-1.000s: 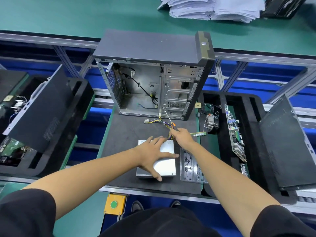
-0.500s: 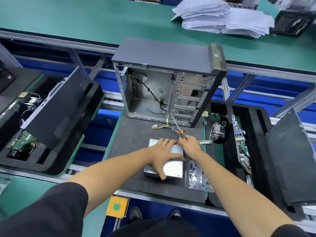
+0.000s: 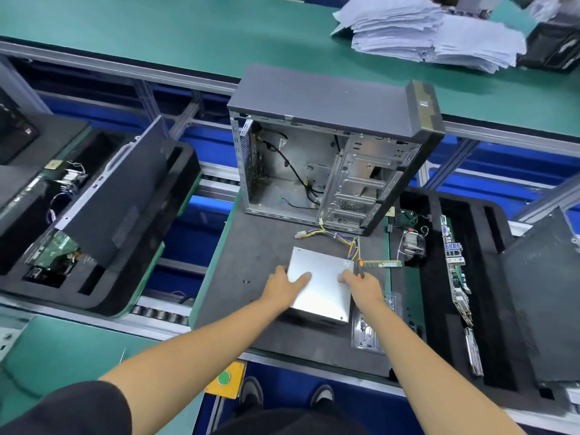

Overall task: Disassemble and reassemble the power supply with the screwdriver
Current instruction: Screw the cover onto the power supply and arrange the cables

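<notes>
On the desk (image 3: pixel 266 246), we are gripping one power supply (image 3: pixel 320 284) — left hand (image 3: pixel 282 288) clasping its edge, right hand (image 3: pixel 364 287) holding one half-hidden screwdriver (image 3: pixel 360 267).

Silver power supply (image 3: pixel 320 284), orange-black screwdriver (image 3: pixel 360 267), grey case (image 3: pixel 329 102), green bench (image 3: pixel 157 29).
</notes>
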Available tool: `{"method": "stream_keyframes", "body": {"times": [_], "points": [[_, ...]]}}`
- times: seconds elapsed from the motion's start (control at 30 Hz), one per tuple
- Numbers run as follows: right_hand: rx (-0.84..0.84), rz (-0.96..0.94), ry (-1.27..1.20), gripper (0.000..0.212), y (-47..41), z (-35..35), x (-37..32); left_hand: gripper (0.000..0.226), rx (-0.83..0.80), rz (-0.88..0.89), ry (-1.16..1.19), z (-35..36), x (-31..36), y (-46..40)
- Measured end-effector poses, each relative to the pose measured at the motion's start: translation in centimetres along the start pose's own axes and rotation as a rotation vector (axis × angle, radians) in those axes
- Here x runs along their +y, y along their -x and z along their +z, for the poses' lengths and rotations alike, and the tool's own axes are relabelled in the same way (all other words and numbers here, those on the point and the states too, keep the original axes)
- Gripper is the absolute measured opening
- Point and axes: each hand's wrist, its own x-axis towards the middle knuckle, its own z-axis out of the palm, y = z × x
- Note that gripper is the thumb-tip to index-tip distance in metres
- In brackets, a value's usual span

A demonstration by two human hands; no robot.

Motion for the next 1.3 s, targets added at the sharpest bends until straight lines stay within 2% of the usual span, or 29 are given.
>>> {"method": "stream_keyframes", "body": {"times": [0.1,0.23,0.37,0.43,0.6,0.7,0.9,1.07,1.3], "points": [[-0.037,0.029,0.082,0.048,0.6,-0.4,-0.5,0.066,0.024,0.015,0.026,-0.3,0.1,0.1],[-0.037,0.071,0.036,0.055,0.6,-0.5,-0.8,0.056,0.026,0.016,0.000,-0.3,0.6,0.2],[-0.042,0.077,-0.035,0.046,0.5,-0.4,-0.5,0.049,0.037,0.043,0.009,-0.6,0.7,0.3],[-0.049,0.088,-0.052,0.045,0.3,-0.7,-0.3,0.054,0.024,0.042,0.033,-0.6,0.8,0.4],[-0.042,0.102,-0.092,0.052,0.3,-0.8,-0.3,0.089,0.001,-0.012,-0.002,0.1,1.3,0.6],[-0.056,0.108,-0.109,0.050,0.3,-1.0,-0.5,0.090,0.011,-0.005,0.013,0.2,1.3,0.2],[-0.157,0.181,-0.073,0.071,-0.4,-1.4,-0.5,0.101,-0.033,-0.016,-0.122,0.4,1.2,-0.3],[-0.131,0.174,-0.043,0.070,-0.7,-0.7,-0.7,0.099,-0.036,-0.005,-0.251,0.5,1.1,-0.6],[-0.116,0.166,0.054,0.064,-1.0,-1.1,-0.7,0.090,-0.038,0.036,-0.257,0.5,0.8,-0.3]]}}
